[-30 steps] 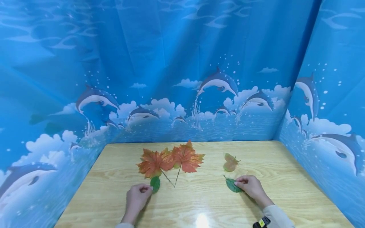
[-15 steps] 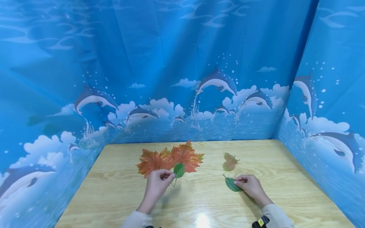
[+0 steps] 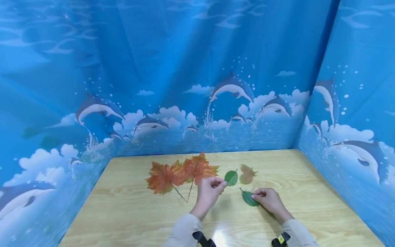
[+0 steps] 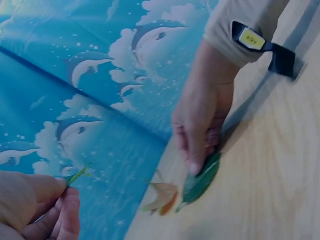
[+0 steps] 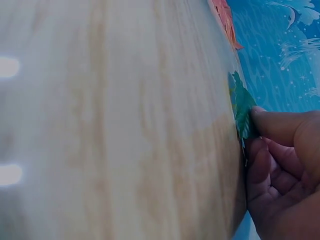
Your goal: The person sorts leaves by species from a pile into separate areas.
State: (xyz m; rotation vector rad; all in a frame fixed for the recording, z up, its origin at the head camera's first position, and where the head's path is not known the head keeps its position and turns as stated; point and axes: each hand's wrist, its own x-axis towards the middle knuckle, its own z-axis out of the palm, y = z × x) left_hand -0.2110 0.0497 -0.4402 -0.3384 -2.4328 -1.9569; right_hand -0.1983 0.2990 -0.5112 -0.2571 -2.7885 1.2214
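In the head view my left hand pinches a small round green leaf by its edge, raised above the table. The left wrist view shows that leaf nearly edge-on between thumb and fingers. To its right, my right hand pinches a darker green leaf low at the tabletop. In the right wrist view, thumb and fingers of that hand meet on the leaf. A pale orange-green leaf lies just beyond both green leaves.
Two large orange-red maple leaves lie side by side at the table's back left, stems crossing toward the front. The wooden table ends at a blue dolphin-printed curtain behind it and at the sides.
My left hand has carried its green leaf up and rightward, from below the maple leaves to near the pale leaf. The right hand stays in place with its leaf.
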